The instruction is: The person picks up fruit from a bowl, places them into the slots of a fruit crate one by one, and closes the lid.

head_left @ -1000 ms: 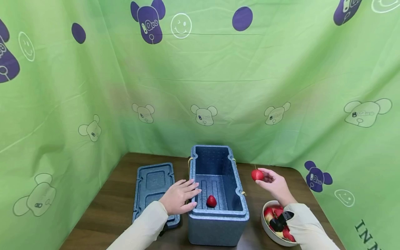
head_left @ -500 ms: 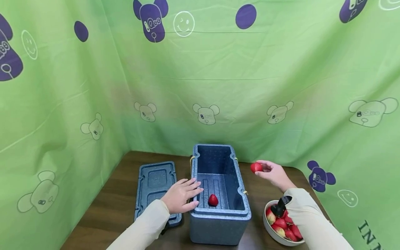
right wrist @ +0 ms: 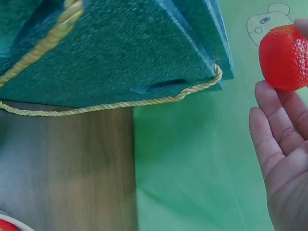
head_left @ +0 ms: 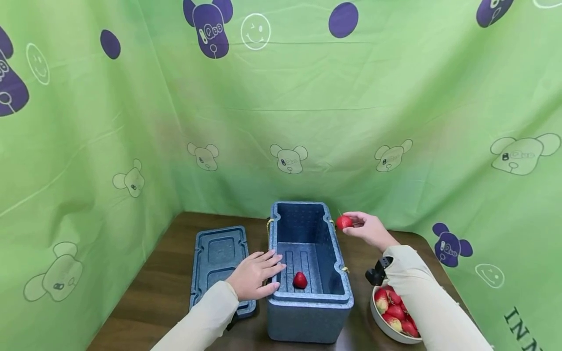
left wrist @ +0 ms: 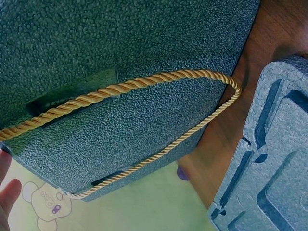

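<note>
Between thumb and fingers my right hand point(head_left: 369, 229) pinches a red strawberry point(head_left: 344, 223), held up near the far right rim of a deep blue foam box point(head_left: 309, 324). The same strawberry point(right wrist: 284, 57) shows large in the right wrist view. My left hand point(head_left: 254, 275) rests on the box's left rim, its fingers stretched out over the edge. Inside the box, near its front end, lies another strawberry point(head_left: 300, 280) on the grooved floor. A white bowl point(head_left: 381, 319) of several strawberries, some pale-tipped, stands right of the box, partly hidden by my right sleeve.
Left of the box, the blue foam lid point(head_left: 221, 251) lies flat on the brown wooden table point(head_left: 149, 292). Yellow rope point(left wrist: 163, 77) loops along the box's side. A green printed curtain point(head_left: 246, 112) closes off the back and sides.
My right hand has carried its strawberry leftward and slightly farther away, from beside the box to near its right rim. The left hand stays on the left rim.
</note>
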Motion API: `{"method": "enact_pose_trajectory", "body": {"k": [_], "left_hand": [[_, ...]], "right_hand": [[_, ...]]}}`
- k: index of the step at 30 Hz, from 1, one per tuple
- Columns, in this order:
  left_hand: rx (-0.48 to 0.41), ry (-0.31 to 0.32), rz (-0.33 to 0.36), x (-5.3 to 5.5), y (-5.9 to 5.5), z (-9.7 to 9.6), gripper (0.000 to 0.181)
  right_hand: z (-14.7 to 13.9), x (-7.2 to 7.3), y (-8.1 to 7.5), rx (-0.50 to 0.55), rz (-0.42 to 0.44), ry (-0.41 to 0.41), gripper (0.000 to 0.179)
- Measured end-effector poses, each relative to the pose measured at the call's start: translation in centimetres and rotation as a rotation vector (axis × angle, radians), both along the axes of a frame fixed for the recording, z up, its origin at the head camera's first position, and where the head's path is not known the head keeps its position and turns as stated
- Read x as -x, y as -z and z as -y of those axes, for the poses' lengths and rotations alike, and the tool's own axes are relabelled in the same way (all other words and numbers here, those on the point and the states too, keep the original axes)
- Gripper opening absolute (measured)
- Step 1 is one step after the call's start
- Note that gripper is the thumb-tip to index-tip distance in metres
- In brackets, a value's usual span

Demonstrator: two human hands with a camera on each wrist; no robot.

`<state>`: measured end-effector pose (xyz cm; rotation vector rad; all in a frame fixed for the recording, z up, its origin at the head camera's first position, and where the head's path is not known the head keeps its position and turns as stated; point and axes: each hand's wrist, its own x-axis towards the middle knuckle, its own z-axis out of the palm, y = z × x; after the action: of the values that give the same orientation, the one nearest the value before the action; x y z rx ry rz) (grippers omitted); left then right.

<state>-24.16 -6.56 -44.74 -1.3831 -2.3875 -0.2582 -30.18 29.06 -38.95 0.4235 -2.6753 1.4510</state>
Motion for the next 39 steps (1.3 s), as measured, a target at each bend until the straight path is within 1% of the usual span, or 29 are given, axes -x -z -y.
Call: {"method": "enact_pose_trajectory", "body": {"k": [5,11,13,17,20,25,36,39], "left_hand": [[-0.013,0.021,-0.03,-0.1,0.3,-0.2,0.043],[-0.027,0.02,-0.052,0.0,0.3,-0.6,0.042],[-0.018,0.022,-0.047,0.1,0.2,-0.9,0.042],[0.022,0.02,-0.012,0.2,0.2,-1.2,0.043],[0.038,0.012,-0.004,0.2,0.2,-1.3,0.043],[0.031,0.006,-0.011,0.2,0.1,-1.2,0.043],[0.013,0.01,-0.006,0.0,0.1,-0.3,0.043],[0.034,0.004,0.002,0.0,-0.2,0.1,0.043]], "right_hand": [[0.7,0.6,-0.5,-0.026,-0.016,0.0,0.049],[1.5,1.2,-1.3,-0.036,-0.039,-0.027,0.049],[1.7,1.2,-1.6,-0.034,-0.037,-0.027,0.048],[2.0,1.2,-2.0,-0.037,-0.022,-0.026,0.048],[2.6,1.4,-2.2,-0.019,-0.022,-0.032,0.048],[3.7,1.6,-2.4,0.03,-0.024,-0.051,0.047],[5.5,2.3,-2.1,0.023,-0.003,-0.056,0.049],[6.1,2.4,-2.1,0.019,-0.001,-0.061,0.05]]}}
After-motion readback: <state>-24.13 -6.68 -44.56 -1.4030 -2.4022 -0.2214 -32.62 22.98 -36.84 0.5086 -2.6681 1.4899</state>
